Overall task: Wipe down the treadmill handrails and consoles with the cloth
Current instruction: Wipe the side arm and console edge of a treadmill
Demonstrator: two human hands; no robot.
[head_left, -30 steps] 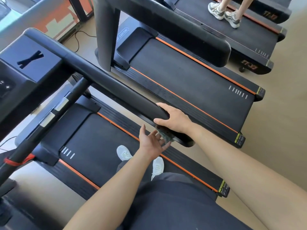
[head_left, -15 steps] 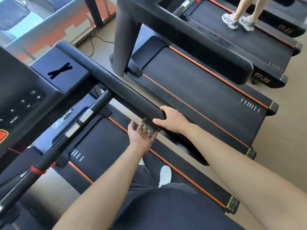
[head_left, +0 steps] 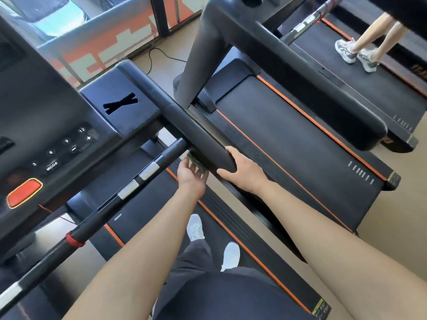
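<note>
The black padded right handrail [head_left: 184, 125] runs from the console [head_left: 57, 135] down toward me. My right hand [head_left: 242, 167] grips the rail's near end, thumb on top and fingers wrapped round it. My left hand [head_left: 191, 179] reaches up from below, palm up, and presses a dark green cloth [head_left: 196, 159] against the rail's underside. Most of the cloth is hidden by the rail, as are my left fingertips.
A thin crossbar [head_left: 129, 192] with silver grip sensors and a red ring passes left of my hands. The console carries buttons and an orange stop button [head_left: 23, 192]. A second treadmill's handrail [head_left: 312, 88] lies to the right. Another person's legs [head_left: 360, 47] stand on a farther belt.
My left hand and the cloth have slid along the rail's underside toward the console. My right hand stays at the rail's end. The view has lifted toward the console.
</note>
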